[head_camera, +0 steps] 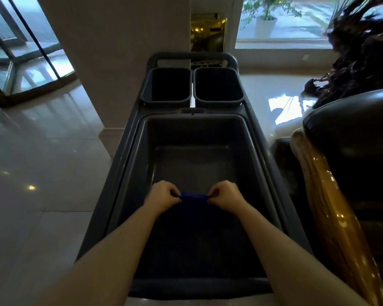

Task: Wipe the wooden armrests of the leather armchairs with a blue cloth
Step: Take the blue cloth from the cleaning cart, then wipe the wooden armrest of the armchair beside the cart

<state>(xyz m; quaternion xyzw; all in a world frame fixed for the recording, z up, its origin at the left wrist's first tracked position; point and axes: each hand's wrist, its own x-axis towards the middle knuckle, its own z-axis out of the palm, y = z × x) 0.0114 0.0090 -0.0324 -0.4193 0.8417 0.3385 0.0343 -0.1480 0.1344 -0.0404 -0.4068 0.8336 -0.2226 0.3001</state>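
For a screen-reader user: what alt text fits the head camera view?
Both hands, left hand and right hand, pinch the top edge of a blue cloth over the large grey bin of a cleaning cart, with two small bins beyond. A leather armchair with a glossy wooden armrest stands at right.

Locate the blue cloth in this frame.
In the head view, the blue cloth is low centre, pinched between the left hand and right hand over the cart's large grey tub.
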